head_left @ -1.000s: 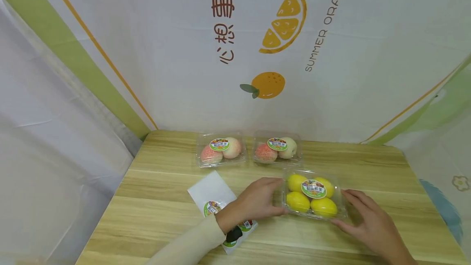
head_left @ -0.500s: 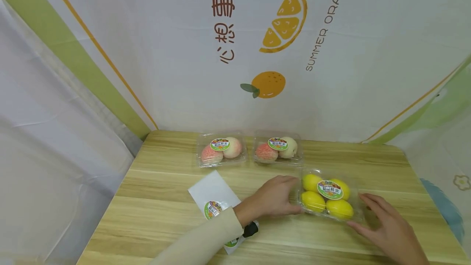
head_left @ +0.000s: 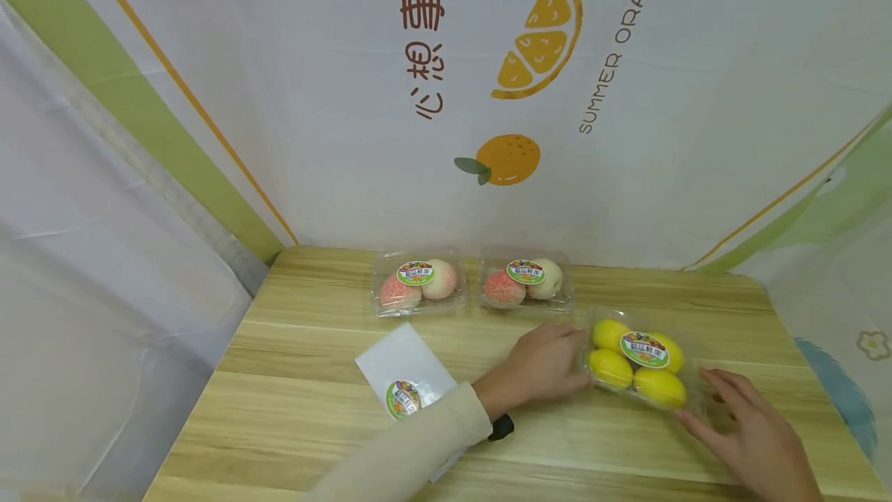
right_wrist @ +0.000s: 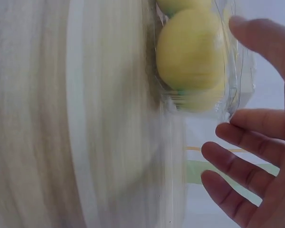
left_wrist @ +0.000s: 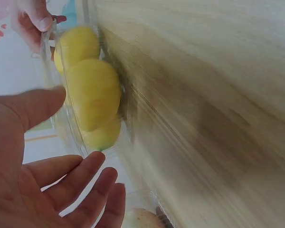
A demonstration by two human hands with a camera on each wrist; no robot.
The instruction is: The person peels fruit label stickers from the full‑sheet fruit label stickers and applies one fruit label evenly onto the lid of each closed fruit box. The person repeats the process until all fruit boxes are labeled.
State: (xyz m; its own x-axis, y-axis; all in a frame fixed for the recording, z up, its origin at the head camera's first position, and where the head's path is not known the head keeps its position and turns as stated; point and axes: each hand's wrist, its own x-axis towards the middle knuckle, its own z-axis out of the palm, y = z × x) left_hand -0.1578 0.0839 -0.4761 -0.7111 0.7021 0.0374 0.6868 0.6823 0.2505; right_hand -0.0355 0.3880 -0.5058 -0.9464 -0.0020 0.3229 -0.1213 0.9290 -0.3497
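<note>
A clear plastic fruit box [head_left: 644, 349] with a label on its lid holds several lemons [head_left: 610, 369]. It sits at the right of the table in the head view, tilted slightly. My left hand [head_left: 545, 362] grips its left end, thumb and index finger at the rim, other fingers spread below in the left wrist view. From the opposite end my right hand [head_left: 756, 428] holds the rim between thumb [right_wrist: 263, 40] and index finger, its remaining fingers loosely extended. Close under the box lies the wooden tabletop [left_wrist: 204, 118]. My left hand hides part of the box's left side.
Two clear boxes of peaches, the left box [head_left: 418, 285] and the right box [head_left: 526, 281], stand along the back edge. A white sticker sheet [head_left: 407, 351] lies left of the lemons, partly under my left sleeve [head_left: 418, 448]. A printed cloth [head_left: 348, 177] hangs behind the table.
Both hands have carried the lemon box to the right, and it has turned slightly. The peach boxes and the sticker sheet have stayed in place.
</note>
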